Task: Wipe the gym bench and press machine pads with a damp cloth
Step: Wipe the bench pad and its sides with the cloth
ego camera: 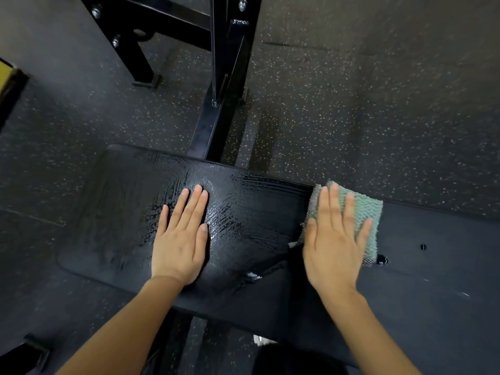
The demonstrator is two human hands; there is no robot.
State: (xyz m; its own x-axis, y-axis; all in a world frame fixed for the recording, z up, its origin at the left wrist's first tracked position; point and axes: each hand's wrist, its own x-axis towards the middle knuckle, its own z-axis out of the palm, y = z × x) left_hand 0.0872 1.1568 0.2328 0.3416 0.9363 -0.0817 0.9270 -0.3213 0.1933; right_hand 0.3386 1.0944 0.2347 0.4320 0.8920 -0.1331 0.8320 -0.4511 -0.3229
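Nearest the camera, two bare forearms reach forward over the black padded surface (113, 212), which runs across the view from left to right. The left hand (180, 239) lies palm down on the padding, fingers straight and close together, on a patch that glistens with wet streaks. The right hand (335, 239) is flat too, fingers straight and slightly spread, pressing down on a green textured cloth (370, 212). The cloth lies on the surface near its far edge and shows beyond the fingertips and to the right of the hand. Just beside the cloth's near right corner the padding has a small tear (382, 259), and a little further right a small round hole (423, 247). Beyond the far edge a black steel beam (213, 125) runs away along the speckled rubber floor (351, 117) to a bolted black frame (127, 50). A yellow-topped object (5, 77) shows at the far left edge.
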